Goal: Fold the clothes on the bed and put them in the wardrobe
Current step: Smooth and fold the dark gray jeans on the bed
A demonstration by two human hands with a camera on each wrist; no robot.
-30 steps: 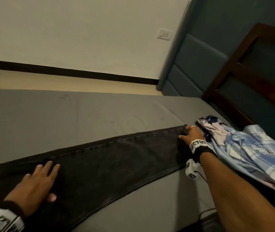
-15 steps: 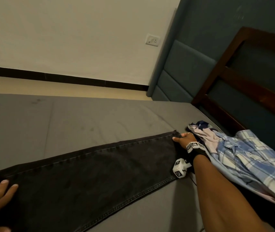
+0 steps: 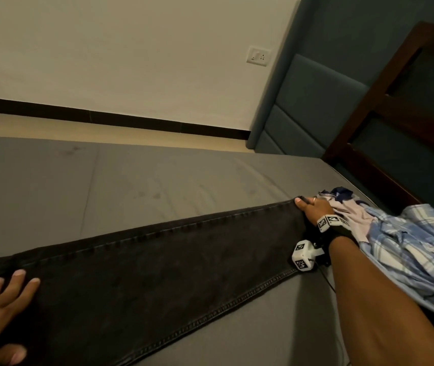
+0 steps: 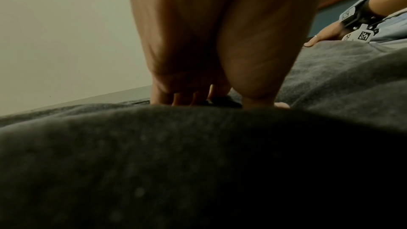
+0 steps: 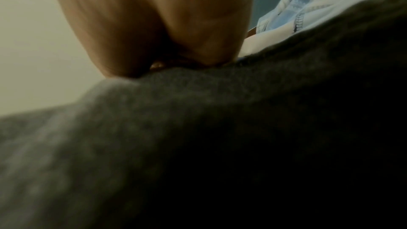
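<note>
Dark grey jeans (image 3: pixel 171 260) lie stretched flat across the grey bed (image 3: pixel 131 180), running from lower left to the right. My left hand (image 3: pixel 2 299) rests flat on them at the lower left, fingers straight. My right hand (image 3: pixel 313 210) is at the far hem, thumb on top and fingers curled round the edge. In the left wrist view the left hand (image 4: pixel 209 76) presses the jeans (image 4: pixel 198 163), and the right hand (image 4: pixel 326 34) shows far off. The right wrist view shows the right hand (image 5: pixel 154 32) low on the jeans (image 5: pixel 220 137), fingertips mostly hidden.
A crumpled blue-and-white plaid shirt (image 3: pixel 408 249) with other clothes lies just right of my right hand, also seen as the shirt (image 5: pixel 319 3). A padded teal headboard (image 3: pixel 303 107) and a dark wooden frame (image 3: pixel 369 114) stand behind. Bare mattress lies beyond the jeans.
My right hand went from lying flat on the hem to gripping its far edge. My left hand slid back toward the lower left along the jeans.
</note>
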